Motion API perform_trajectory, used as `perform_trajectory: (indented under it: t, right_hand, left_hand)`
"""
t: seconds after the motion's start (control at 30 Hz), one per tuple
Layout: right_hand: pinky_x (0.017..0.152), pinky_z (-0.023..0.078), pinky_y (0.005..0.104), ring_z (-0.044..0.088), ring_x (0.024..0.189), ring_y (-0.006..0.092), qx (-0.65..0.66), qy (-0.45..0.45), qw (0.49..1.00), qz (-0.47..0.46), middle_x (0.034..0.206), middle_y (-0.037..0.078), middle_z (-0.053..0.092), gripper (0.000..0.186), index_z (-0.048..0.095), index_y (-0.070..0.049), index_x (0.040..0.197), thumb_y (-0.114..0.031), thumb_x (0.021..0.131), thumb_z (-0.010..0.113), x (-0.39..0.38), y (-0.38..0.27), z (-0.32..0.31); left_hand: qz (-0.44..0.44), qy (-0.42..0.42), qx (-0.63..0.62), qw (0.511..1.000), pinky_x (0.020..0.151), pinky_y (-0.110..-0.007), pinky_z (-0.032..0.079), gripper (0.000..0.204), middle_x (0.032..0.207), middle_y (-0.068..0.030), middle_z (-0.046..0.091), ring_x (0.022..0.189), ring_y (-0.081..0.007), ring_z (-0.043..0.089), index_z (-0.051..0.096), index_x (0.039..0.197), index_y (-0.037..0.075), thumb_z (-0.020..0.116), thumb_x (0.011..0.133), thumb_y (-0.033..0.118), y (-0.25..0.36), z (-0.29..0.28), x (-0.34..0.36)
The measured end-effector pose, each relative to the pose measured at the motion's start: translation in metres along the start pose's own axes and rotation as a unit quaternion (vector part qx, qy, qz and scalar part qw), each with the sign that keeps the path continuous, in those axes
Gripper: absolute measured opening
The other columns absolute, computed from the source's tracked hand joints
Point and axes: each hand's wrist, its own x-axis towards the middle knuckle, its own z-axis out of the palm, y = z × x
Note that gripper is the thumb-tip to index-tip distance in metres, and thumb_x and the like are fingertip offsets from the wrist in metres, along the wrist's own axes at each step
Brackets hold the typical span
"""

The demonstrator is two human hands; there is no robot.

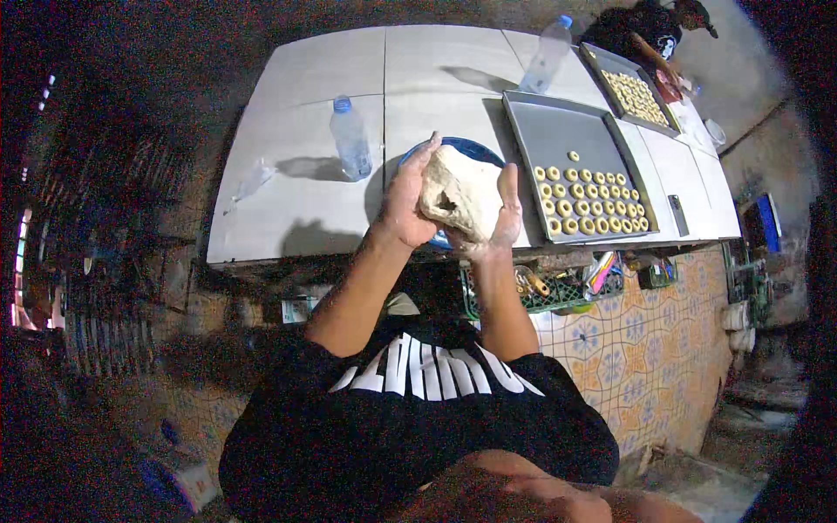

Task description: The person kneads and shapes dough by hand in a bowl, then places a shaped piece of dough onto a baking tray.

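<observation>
My left hand (411, 200) and my right hand (504, 218) cup a large lump of pale dough (462, 192) from both sides, with a dark hollow in its lower left part. A blue round bowl (466, 146) lies under the dough and my hands, mostly hidden by them. Just right of them is a metal tray (580, 139) holding several rows of small pale dough rings (602, 192). A plastic water bottle (351, 139) stands upright to the left of my hands.
The white tabletop (296, 78) carries a second bottle (547, 57), a crumpled clear bag (253, 183), a phone (678, 215) and a farther tray (606, 61). A co-worker (632, 35) stands at the far right corner. A crate (488, 292) sits under the near edge.
</observation>
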Motion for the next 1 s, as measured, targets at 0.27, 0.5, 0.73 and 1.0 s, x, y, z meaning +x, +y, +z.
perform_trajectory:
  t: [0.27, 0.5, 0.73, 1.0]
  right_hand:
    - [0.072, 0.056, 0.043, 0.061, 0.111, 0.03, -0.132, 0.054, 0.988, -0.063, 0.131, 0.016, 0.057, 0.095, 0.046, -0.002, 0.135, -0.08, 0.081, 0.044, -0.012, -0.022, -0.005]
    - [0.112, 0.027, 0.0419, 0.037, 0.136, 0.0288, -0.328, -0.044, 0.943, -0.038, 0.15, 0.018, 0.034, 0.112, 0.025, 0.003, 0.148, -0.086, 0.079, 0.034, -0.025, -0.031, -0.014]
    - [0.113, 0.028, 0.0461, 0.042, 0.134, 0.0323, -0.361, -0.111, 0.924, -0.053, 0.148, 0.023, 0.038, 0.108, 0.032, -0.001, 0.148, -0.086, 0.08, 0.033, -0.033, -0.021, 0.008]
    - [0.05, 0.046, 0.0264, 0.06, 0.061, 0.0136, -0.489, 0.187, 0.787, -0.326, 0.077, 0.003, 0.059, 0.021, 0.058, -0.003, 0.095, -0.023, 0.091, 0.064, -0.017, -0.053, -0.037]
  left_hand:
    - [0.239, -0.021, 0.403, 0.883, 0.092, -0.036, 0.048, 0.044, 0.11, -0.0113, 0.064, 0.103, -0.0235, 0.063, 0.053, 0.121, 0.004, 0.05, 0.098, 0.041, 0.007, -0.014, 0.004]
    - [0.373, 0.028, 0.725, 0.578, 0.095, -0.048, 0.042, 0.072, 0.12, -0.0279, 0.049, 0.112, -0.0412, 0.052, 0.033, 0.132, -0.003, 0.073, 0.085, 0.034, -0.016, 0.012, -0.001]
    - [0.37, 0.064, 0.456, 0.807, 0.09, -0.042, 0.046, 0.057, 0.115, -0.0224, 0.053, 0.103, -0.035, 0.057, 0.04, 0.129, 0.0, 0.07, 0.087, 0.025, -0.03, -0.011, 0.029]
    - [0.44, -0.001, 0.651, 0.619, 0.089, -0.034, 0.051, 0.026, 0.118, -0.0127, 0.051, 0.105, -0.025, 0.06, 0.059, 0.117, 0.006, 0.058, 0.095, 0.02, -0.006, -0.017, 0.022]
